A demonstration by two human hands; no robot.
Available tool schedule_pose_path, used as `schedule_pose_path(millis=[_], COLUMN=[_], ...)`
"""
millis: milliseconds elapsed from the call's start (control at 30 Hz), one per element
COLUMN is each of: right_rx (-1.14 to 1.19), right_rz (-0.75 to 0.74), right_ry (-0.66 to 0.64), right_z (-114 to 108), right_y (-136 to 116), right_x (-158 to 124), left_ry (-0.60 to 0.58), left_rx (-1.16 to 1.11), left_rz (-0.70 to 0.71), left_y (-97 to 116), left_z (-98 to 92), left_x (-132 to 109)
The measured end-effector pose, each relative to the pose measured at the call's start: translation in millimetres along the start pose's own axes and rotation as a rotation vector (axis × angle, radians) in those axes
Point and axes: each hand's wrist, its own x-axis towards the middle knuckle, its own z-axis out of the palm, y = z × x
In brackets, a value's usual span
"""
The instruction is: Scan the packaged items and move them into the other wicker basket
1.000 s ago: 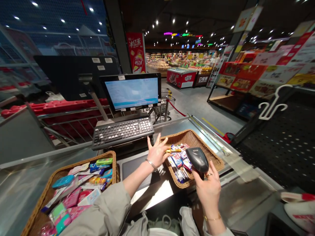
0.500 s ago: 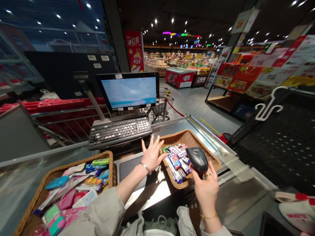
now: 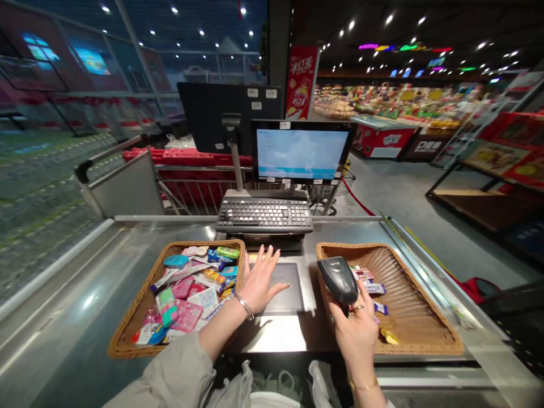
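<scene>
ceiling spotlights (image 3: pixel 387 19), glare on steel counter (image 3: pixel 87 301), warped edges

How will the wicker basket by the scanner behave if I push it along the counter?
The wicker basket should feel light, holding only a few small packets. Its woven walls look stiff, so it probably keeps its shape. On the smooth steel counter it may slide easily.

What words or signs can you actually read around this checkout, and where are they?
Red hanging banner: "红茶", with the character before it unclear.
Dark sign beyond the red freezer: begins "D", the rest too blurred to read.
Checkout monitor: on-screen text too small to read.
Handheld barcode scanner: small mark too small to read.
Pink packet: label too small to read.
</scene>
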Motion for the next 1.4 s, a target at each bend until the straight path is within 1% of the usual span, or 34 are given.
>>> schedule_pose_path(millis=[167,300,500,667,833,1067,1267,1400], right_rx=[0.047,0.062,0.048,0.055,0.07,0.087,0.089,0.09], right_rz=[-0.014,-0.051,-0.149,-0.162,-0.177,-0.197,-0.187,-0.197], right_ry=[-0.161,-0.262,-0.33,-0.413,-0.452,-0.504,-0.534,-0.534], right_z=[22,36,57,70,79,85,89,91], right_y=[-9,-15,-26,-30,-34,-44,-48,-51], right_x=[-5,-9,-17,-27,-33,-38,-43,-44], left_ry=[0.021,0.0,-0.022,-0.055,-0.097,-0.128,-0.138,-0.116], left_rx=[0.006,0.049,0.134,0.213,0.218,0.192,0.188,0.187], left_rz=[-0.142,-0.281,-0.48,-0.583,-0.64,-0.672,-0.65,-0.61], left_y=[-33,-58,-92,-115,-127,-138,-144,-140], left_z=[-2.2,-4.8,-7.5,-5.8,-3.5,3.5,3.4,6.1], left_x=[-35,-58,-95,-124,-141,-154,-161,-159])
